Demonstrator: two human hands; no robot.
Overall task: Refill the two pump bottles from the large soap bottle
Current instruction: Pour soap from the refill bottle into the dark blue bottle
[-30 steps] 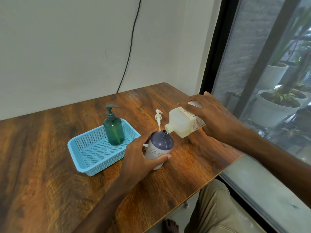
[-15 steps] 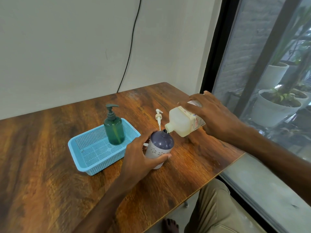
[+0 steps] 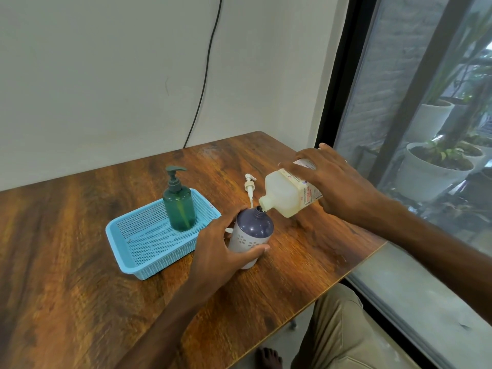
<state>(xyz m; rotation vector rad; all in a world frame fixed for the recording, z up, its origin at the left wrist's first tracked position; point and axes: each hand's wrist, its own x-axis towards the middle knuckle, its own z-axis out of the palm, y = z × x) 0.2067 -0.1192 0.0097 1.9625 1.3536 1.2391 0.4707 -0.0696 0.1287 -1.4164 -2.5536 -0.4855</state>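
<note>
Soap refill, purple bottle open, both my hands busy.

Item 1: my L hand (image 3: 218, 251), fingers and thumb curled round the purple pump bottle (image 3: 253, 233), which stands upright on the wood table (image 3: 306, 262) w/ its pump off.
Item 2: large soap bottle (image 3: 287, 193), tipped neck-down, mouth right at the purple bottle's opening; my R hand (image 3: 332, 182) grips its far end from above, fingers wrapped over the label.
Item 3: white pump head (image 3: 249, 186) w/ tube, sticking up just behind the purple bottle; can't tell what props it.
Item 4: blue basket (image 3: 170, 262) to the left, green pump bottle (image 3: 179, 206) upright in its far corner, pump on.
Item 5: black cable (image 3: 205, 75) down the wall.
</note>
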